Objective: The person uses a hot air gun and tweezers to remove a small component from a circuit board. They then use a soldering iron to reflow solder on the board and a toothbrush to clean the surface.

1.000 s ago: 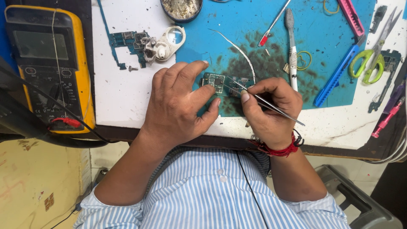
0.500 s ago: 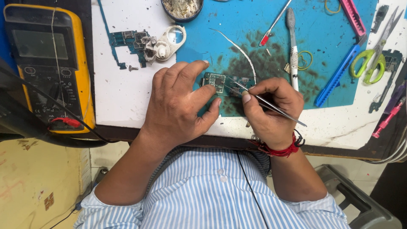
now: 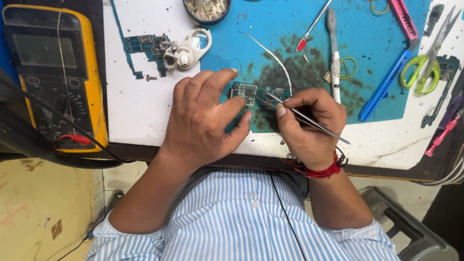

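Board pinned under fingers, tweezers at its right end

Much of the small green circuit board is covered: its left part is hidden under the fingertips of the left hand, and its right end is masked by the thumb and forefinger of the right hand. Tiny components on it cannot be made out. What is shown is a narrow dark-green strip with a square silvery chip and pale metal patches, lying on the stained blue mat near the front edge of the white table. The left hand is laid flat, fingers spread and pressed down on the board. The right hand is pinched around slim metal tweezers, whose tips are set against the board; whether anything is gripped between them cannot be told. At the frame edges, a yellow multimeter, a dish of scraps and green-handled scissors are cut off
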